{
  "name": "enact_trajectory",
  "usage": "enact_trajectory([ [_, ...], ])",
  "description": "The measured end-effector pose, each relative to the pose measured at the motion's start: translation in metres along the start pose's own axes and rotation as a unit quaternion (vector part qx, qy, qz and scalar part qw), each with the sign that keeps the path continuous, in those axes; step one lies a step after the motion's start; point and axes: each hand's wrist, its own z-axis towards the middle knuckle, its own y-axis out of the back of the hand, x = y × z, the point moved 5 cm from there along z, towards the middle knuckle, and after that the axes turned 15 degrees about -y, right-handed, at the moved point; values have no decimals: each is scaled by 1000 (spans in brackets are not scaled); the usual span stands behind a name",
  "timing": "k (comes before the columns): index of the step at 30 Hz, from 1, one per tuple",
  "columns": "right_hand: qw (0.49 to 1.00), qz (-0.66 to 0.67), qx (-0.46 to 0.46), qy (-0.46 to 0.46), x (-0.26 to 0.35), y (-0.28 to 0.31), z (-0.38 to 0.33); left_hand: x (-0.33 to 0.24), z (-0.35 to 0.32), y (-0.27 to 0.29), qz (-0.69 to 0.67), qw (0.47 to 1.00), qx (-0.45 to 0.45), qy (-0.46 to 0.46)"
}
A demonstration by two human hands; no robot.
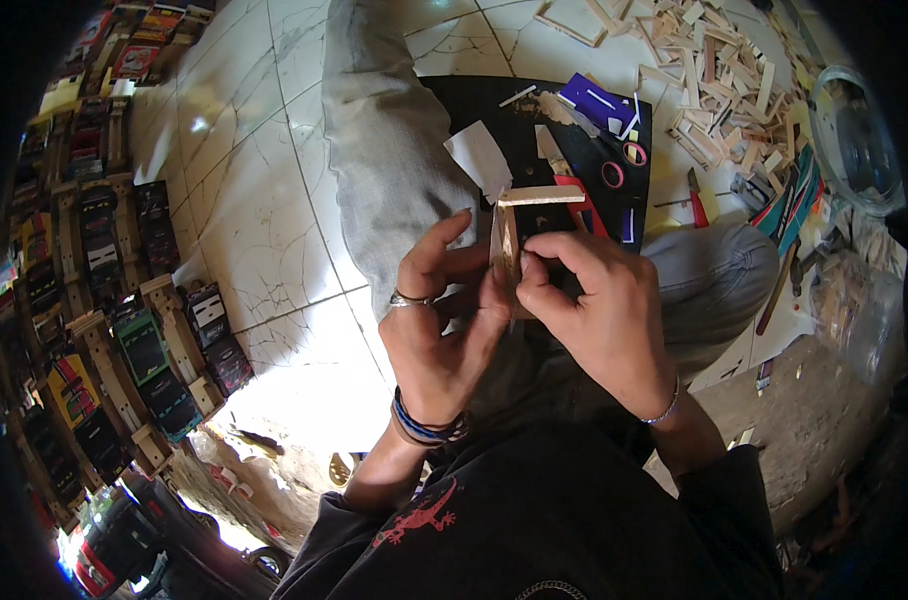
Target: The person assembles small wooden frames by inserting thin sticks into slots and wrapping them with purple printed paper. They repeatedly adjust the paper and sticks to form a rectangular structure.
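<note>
In front of my lap, my left hand [439,325] is closed round the upright part of a small L-shaped wooden frame [542,196]. One thin strip of it sticks out to the right at the top. My right hand [606,300] is closed in a pinch, thumb and forefinger together, its tips against the right side of that upright part. Whatever lies between those tips is hidden. Just beyond the frame, a white piece of paper [481,160] leans near my knee. A red-handled knife [586,208] lies past my right hand.
Across my legs rests a black board [464,95] with scissors [614,165], a purple packet [596,100] and scraps. Loose wooden strips [724,85] are heaped at the far right, near a clear round container [859,140]. Rows of wooden-framed items [144,350] stand at left on tiles.
</note>
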Motion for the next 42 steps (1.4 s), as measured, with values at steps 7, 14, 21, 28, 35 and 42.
enact_trajectory([
  [7,999,29,24,-39,-2,-1,-1,7,0,3,-103,993,-24,59],
  [14,971,133,135,-142,-16,-2,0,12,4,11,-168,982,-14,91],
  [21,890,295,255,-237,-36,-9,2,19,3,14,-236,959,-33,152],
  [28,890,312,236,-235,-31,-13,-3,17,4,12,-183,975,-45,118],
  [35,885,323,256,-218,-37,-19,0,18,5,14,-207,965,-55,151],
  [42,822,423,286,-251,-48,-33,-7,18,7,14,-218,967,-40,127],
])
